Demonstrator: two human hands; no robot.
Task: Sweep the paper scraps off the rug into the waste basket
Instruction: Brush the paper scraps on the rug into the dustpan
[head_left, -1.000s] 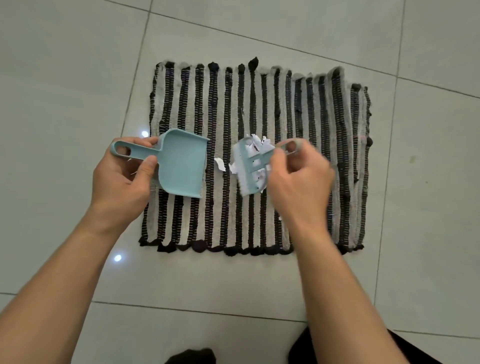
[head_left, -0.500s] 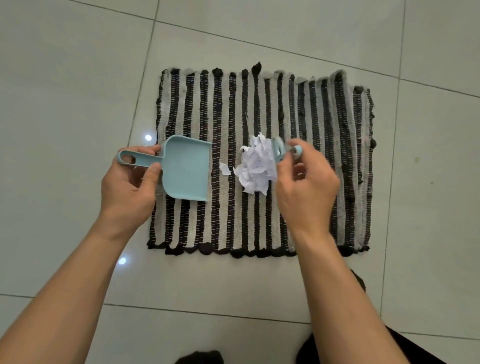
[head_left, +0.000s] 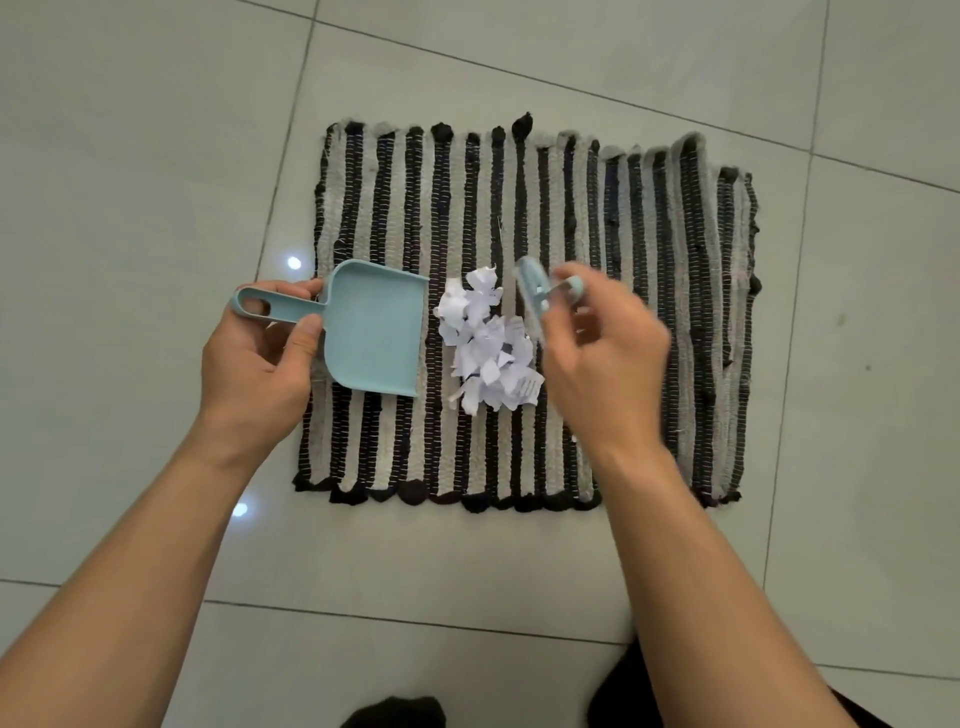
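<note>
A black-and-cream striped rug lies on the tiled floor. A heap of white paper scraps sits near the rug's middle. My left hand grips the handle of a light blue dustpan, whose open mouth faces the heap a short gap to its left. My right hand, blurred with motion, holds a small light blue brush just right of the scraps, its bristles at the heap's right edge. No waste basket is in view.
Pale floor tiles with dark grout lines surround the rug. Dark clothing and a dark shape show at the bottom edge, between my forearms.
The brush has swung from lying over the scraps to standing on edge at their right. The heap has spread and shifted left, nearer the dustpan. The dustpan has stayed put.
</note>
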